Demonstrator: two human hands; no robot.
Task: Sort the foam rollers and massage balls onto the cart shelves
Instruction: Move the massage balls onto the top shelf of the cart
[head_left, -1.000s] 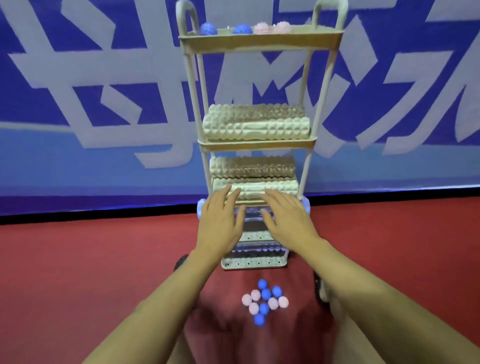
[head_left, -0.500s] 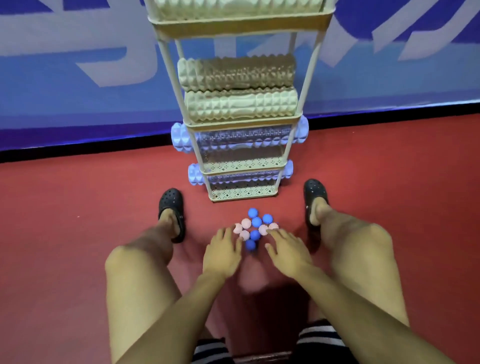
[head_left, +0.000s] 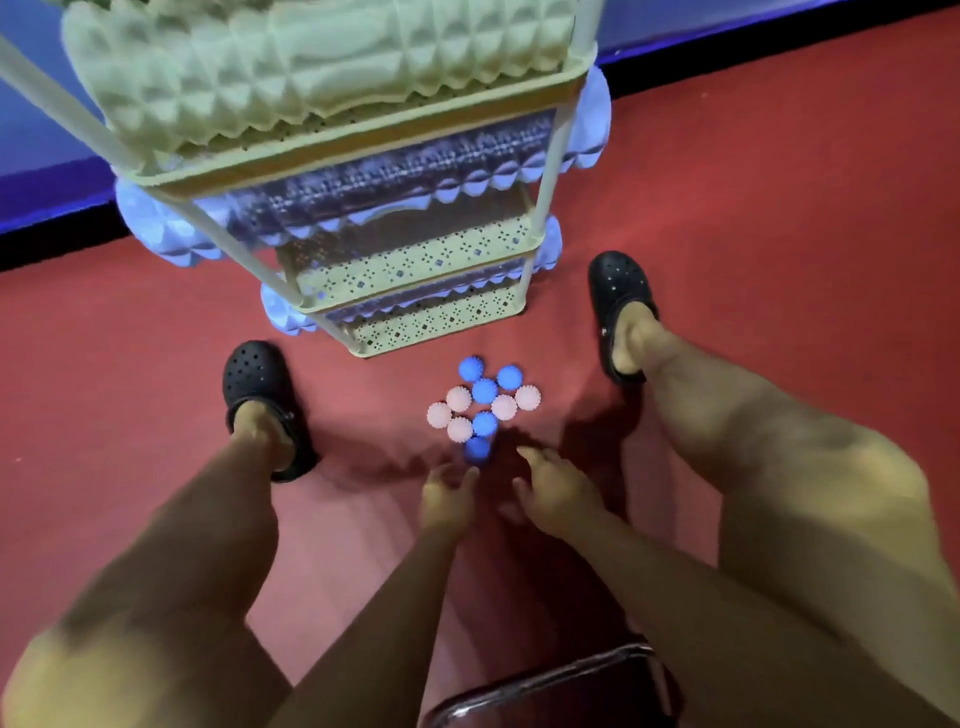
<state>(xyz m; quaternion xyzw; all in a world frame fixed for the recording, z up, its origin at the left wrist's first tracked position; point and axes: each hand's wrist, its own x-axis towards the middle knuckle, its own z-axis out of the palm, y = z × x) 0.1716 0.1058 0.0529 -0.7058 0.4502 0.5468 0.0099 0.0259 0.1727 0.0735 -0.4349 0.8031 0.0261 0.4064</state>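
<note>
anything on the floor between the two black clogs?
Yes, in the head view: the cluster of spiky massage balls, blue and pink, lies on the red floor between the left clog and right clog, just before the cart's bottom shelf.

This looks like a gym or sports hall. A red sports floor (head_left: 779, 208) runs out ahead of the hands (head_left: 449, 501) to a blue banner wall (head_left: 31, 130), and just beyond them stands a cart (head_left: 415, 254) of foam rollers (head_left: 311, 67), with spiky massage balls (head_left: 483, 391) between.
</note>
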